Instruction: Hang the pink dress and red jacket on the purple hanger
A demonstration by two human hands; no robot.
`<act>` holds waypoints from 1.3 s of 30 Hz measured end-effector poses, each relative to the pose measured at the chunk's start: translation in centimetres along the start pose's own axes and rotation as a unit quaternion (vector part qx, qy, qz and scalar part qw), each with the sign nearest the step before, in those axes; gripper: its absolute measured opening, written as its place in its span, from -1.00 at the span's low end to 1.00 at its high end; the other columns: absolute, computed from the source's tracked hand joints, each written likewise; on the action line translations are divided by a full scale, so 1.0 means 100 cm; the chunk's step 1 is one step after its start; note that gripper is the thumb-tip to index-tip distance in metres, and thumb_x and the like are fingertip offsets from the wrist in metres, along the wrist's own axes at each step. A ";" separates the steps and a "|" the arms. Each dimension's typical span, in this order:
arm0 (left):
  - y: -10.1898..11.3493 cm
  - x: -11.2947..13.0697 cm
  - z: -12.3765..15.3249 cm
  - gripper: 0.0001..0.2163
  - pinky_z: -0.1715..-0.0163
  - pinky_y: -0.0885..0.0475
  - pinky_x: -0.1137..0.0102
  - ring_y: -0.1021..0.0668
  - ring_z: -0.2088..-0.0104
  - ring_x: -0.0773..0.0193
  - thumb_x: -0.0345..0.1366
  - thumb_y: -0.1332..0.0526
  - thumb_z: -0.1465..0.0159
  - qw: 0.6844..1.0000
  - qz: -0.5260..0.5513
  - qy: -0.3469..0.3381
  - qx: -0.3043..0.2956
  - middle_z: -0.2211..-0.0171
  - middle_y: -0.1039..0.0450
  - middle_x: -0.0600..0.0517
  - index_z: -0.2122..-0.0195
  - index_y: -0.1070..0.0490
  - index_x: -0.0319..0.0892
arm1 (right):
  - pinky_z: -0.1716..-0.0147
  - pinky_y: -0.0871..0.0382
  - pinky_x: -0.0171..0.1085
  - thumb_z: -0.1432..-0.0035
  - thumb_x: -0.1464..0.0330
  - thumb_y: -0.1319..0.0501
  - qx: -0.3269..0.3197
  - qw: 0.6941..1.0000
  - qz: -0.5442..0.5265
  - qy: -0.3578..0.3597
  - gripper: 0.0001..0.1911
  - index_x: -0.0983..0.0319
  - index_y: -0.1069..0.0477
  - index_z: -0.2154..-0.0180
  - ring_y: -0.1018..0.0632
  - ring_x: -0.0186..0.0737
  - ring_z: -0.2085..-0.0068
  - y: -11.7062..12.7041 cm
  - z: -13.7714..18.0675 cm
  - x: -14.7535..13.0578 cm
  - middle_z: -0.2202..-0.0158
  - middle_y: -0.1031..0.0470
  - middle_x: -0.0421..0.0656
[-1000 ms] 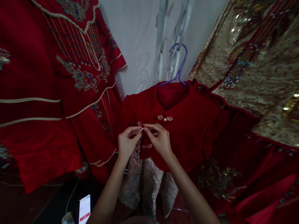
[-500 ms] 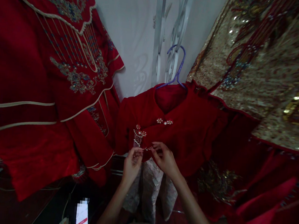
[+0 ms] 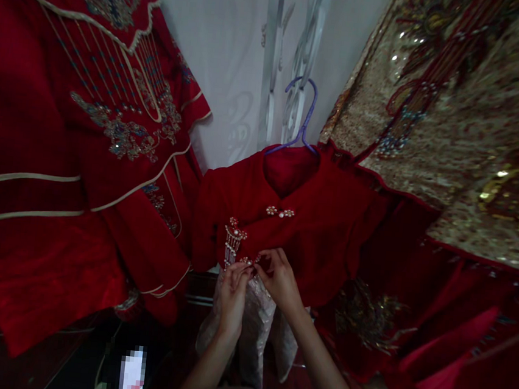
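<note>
A small red jacket [image 3: 321,225] hangs on a purple hanger [image 3: 300,119] in the middle. It has a pearl clasp at the collar [image 3: 280,212] and a beaded tassel clasp [image 3: 234,238] lower left. My left hand [image 3: 233,293] and my right hand [image 3: 281,279] meet at a third beaded clasp [image 3: 250,261] near the jacket's lower front edge. Both pinch it with closed fingertips. A pale sequined skirt [image 3: 255,335] hangs beneath the jacket, partly behind my forearms.
A large red embroidered robe [image 3: 60,169] fills the left. A gold sequined garment [image 3: 455,115] with red lining hangs at the right. A white metal rack [image 3: 272,67] stands against the pale wall. A phone with a lit screen [image 3: 133,373] lies low on the floor.
Both hands dropped from the tassel clasp, which now hangs free, down to the lowest clasp. The view has shifted slightly left and down.
</note>
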State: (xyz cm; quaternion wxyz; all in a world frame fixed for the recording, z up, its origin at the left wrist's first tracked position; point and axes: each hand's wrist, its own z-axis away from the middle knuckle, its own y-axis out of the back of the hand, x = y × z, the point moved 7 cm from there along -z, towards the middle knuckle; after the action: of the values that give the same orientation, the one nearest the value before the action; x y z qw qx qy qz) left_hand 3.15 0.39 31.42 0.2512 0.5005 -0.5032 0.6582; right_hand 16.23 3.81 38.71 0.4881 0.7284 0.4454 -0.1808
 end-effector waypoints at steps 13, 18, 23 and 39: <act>0.006 0.017 0.001 -0.74 0.04 -0.45 0.30 -0.56 0.13 0.25 -0.26 -0.25 -0.16 0.994 -0.091 -0.064 0.007 0.08 -0.48 -0.08 0.12 -0.44 -0.16 | 0.38 -0.42 -0.34 -0.15 0.33 -0.20 -0.034 0.996 -0.080 -0.029 -0.94 0.17 -0.42 0.31 -0.53 -0.29 0.38 -0.003 0.002 -0.004 0.36 -0.52 -0.22; 0.008 0.027 0.000 -0.75 0.13 -0.48 0.29 -0.58 0.21 0.23 -0.26 -0.26 -0.15 0.978 -0.180 -0.109 -0.005 0.15 -0.53 -0.09 0.14 -0.47 -0.17 | 0.43 -0.44 -0.34 -0.14 0.28 -0.21 -0.020 0.992 -0.118 -0.047 -0.87 0.20 -0.43 0.35 -0.53 -0.30 0.43 -0.005 0.003 -0.003 0.40 -0.53 -0.19; 0.010 0.032 -0.006 -0.76 0.13 -0.48 0.26 -0.59 0.24 0.21 -0.26 -0.27 -0.15 0.961 -0.239 -0.134 -0.021 0.21 -0.56 -0.07 0.16 -0.49 -0.17 | 0.40 -0.45 -0.33 -0.13 0.29 -0.22 -0.031 0.992 -0.114 -0.039 -0.88 0.19 -0.47 0.34 -0.54 -0.30 0.41 -0.005 0.000 -0.007 0.38 -0.55 -0.19; 0.001 0.063 -0.024 -0.88 0.28 -0.44 0.40 -0.55 0.37 0.31 -0.35 -0.26 -0.13 0.924 -0.318 -0.176 -0.122 0.36 -0.52 0.03 0.28 -0.46 -0.15 | 0.30 -0.52 -0.27 -0.16 0.29 -0.18 0.011 0.989 -0.131 -0.060 -0.82 0.20 -0.49 0.24 -0.59 -0.23 0.29 0.003 0.004 -0.003 0.28 -0.56 -0.13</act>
State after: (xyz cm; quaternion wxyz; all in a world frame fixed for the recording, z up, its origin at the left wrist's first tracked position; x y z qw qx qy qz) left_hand -0.24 1.51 37.15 0.4138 0.7075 -0.4303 0.3782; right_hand 16.38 3.27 38.93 0.4778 0.6569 0.5053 -0.2913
